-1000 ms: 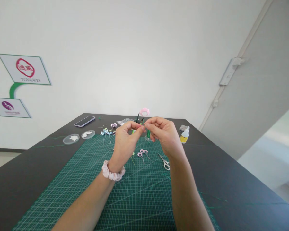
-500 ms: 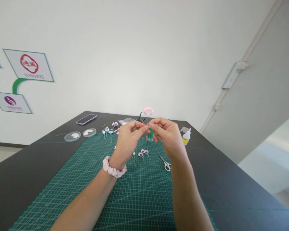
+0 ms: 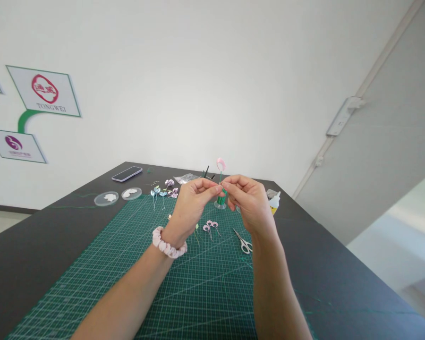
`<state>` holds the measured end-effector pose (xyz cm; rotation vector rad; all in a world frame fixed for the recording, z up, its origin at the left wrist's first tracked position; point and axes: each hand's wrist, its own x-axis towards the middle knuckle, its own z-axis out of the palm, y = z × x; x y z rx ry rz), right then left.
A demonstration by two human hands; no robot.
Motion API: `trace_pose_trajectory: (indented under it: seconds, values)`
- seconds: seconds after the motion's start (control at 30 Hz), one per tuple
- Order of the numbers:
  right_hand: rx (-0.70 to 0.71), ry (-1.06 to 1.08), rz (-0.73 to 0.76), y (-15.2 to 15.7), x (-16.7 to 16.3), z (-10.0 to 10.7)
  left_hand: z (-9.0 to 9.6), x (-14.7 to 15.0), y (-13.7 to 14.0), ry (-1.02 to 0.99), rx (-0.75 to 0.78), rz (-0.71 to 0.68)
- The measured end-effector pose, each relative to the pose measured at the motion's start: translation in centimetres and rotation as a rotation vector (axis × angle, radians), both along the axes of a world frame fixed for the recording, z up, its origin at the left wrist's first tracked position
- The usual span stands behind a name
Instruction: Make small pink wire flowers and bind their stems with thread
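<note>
A pink curved petal stands up on a thin green stem above my fingertips. My left hand pinches the lower stem between thumb and forefinger, and a pale scrunchie circles that wrist. Beside it, almost touching, my right hand is closed in a pinch on the same stem; the exact contact is hidden. Just behind the fingers is a spool of green thread, partly covered. Small purple looped petals on wires lie on the green cutting mat below.
White-handled scissors lie near my right forearm. A glue bottle stands beyond my right hand. To the left are blue wired leaves, purple flowers, two shallow dishes with white pieces, and a phone.
The pink petal has turned on its stem, from a broad arch to a narrower, side-on curve. Both hands have shifted slightly right, still pinching.
</note>
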<state>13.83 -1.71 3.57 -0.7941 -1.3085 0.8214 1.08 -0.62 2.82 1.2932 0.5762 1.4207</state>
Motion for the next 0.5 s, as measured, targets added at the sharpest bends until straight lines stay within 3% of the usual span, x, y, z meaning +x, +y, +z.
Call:
trace_pose_trajectory:
  seconds: [0.5]
  values:
    - [-0.010, -0.019, -0.023, -0.31, -0.14, 0.34, 0.05, -0.11, 0.32, -0.008, -0.006, -0.053]
